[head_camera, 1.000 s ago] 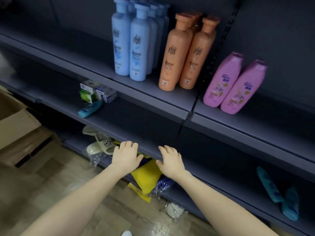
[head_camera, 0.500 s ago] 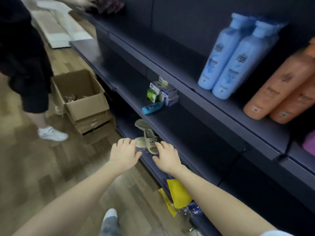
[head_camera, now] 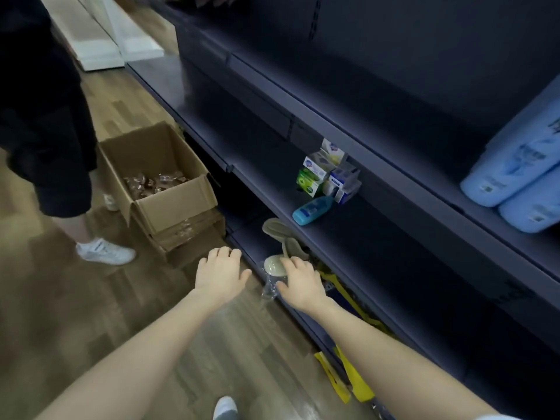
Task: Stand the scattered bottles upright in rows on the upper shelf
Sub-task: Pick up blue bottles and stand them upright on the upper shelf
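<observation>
Two light blue bottles [head_camera: 515, 165] stand on the upper shelf [head_camera: 378, 165] at the right edge of view. A small blue bottle [head_camera: 312, 210] lies on its side on the middle shelf [head_camera: 363, 247]. My left hand [head_camera: 219, 272] hovers over the floor in front of the bottom shelf, fingers loosely bent, holding nothing. My right hand [head_camera: 298, 281] reaches over the edge of the bottom shelf beside a pair of beige slippers [head_camera: 280, 250] in clear wrap; its fingers hold nothing that I can see.
Small boxes [head_camera: 327, 177] sit on the middle shelf behind the lying bottle. An open cardboard box [head_camera: 163, 189] stands on the wooden floor at left. A person in dark clothes and white shoes [head_camera: 104, 251] stands beside it. Yellow packaging [head_camera: 348, 383] lies low on the bottom shelf.
My view has swung left along the shelves; the orange and pink bottles have left the frame. Both hands have stayed low and now sit by the slippers.
</observation>
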### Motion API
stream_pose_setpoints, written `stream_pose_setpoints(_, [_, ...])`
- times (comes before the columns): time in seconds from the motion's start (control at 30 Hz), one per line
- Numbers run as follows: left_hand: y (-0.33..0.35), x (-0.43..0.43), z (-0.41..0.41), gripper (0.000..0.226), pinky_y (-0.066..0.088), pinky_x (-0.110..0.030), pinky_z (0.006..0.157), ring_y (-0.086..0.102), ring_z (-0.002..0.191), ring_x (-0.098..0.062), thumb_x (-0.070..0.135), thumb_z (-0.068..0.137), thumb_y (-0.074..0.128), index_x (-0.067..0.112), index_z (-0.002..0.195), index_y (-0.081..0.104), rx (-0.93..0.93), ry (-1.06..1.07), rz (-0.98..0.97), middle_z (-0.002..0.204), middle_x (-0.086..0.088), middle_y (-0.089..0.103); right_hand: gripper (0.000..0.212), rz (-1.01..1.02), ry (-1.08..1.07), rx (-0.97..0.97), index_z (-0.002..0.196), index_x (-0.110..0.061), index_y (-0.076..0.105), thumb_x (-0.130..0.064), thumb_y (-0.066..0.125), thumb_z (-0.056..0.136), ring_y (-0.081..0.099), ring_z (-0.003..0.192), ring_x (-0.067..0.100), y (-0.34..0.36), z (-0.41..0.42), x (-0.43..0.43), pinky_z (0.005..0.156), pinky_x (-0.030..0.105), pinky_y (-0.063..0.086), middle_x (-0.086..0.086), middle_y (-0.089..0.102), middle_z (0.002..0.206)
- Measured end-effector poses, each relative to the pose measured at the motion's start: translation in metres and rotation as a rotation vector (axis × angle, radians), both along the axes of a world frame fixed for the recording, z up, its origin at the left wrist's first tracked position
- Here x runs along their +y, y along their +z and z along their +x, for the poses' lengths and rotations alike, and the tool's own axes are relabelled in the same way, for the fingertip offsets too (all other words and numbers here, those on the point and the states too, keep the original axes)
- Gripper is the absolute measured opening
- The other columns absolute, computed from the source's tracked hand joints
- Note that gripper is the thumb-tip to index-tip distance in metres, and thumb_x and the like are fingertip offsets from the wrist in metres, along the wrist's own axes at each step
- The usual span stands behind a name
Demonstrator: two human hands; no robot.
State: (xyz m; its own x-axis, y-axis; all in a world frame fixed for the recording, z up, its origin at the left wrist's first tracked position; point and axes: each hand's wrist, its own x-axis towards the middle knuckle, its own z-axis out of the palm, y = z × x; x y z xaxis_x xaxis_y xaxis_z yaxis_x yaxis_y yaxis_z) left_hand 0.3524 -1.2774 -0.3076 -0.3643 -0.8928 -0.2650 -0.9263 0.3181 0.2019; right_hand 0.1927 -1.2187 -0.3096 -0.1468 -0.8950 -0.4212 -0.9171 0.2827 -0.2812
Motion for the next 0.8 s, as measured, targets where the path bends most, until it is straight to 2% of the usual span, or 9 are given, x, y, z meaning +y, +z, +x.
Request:
stream_pose_setpoints(0.27, [-0.019,-0.038,-0.041,0.046,0.034,-0.036,0.103,0.035,0.131,-0.024,0.043,0.095,0.043,0.018,0.134,0.041,0.042,-0.084,0.089,0.138,-0.003,0.043,0.052,0.079,-0.091,0.006,0.145,-0.016,0.031,-0.028,0.046,0.096,0.026,0.137,0.029,-0.023,-0.018,-0.027,0.110,0.043,0.025,0.008,0.030,0.150])
stream_pose_setpoints(0.47, [-0.044,-0.074,-0.086,0.046,0.034,-0.037,0.102,0.035,0.131,-0.025,0.043,0.095,0.044,0.017,0.133,0.041,0.027,-0.119,0.158,0.137,-0.005,0.043,0.055,0.163,-0.069,0.037,0.145,-0.017,0.030,-0.027,0.048,0.094,0.026,0.137,0.030,-0.050,-0.050,-0.058,0.113,0.044,0.021,0.009,0.030,0.149])
stream_pose_setpoints(0.67, [-0.076,-0.118,-0.133,0.047,0.032,-0.037,0.104,0.034,0.131,-0.025,0.043,0.094,0.045,0.017,0.134,0.042,0.032,-0.158,0.197,0.137,-0.005,0.043,0.054,0.150,-0.143,0.010,0.143,-0.015,0.033,-0.024,0.051,0.092,0.027,0.135,0.028,-0.078,-0.087,-0.100,0.110,0.038,0.026,0.007,0.032,0.147])
stream_pose_setpoints(0.8, [-0.098,-0.143,-0.164,0.050,0.031,-0.037,0.105,0.032,0.133,-0.025,0.041,0.094,0.045,0.015,0.137,0.038,0.062,-0.163,0.215,0.141,-0.006,0.040,0.058,0.130,-0.209,-0.004,0.146,-0.017,0.029,-0.021,0.052,0.092,0.025,0.136,0.027,-0.099,-0.101,-0.120,0.109,0.037,0.026,0.006,0.029,0.149])
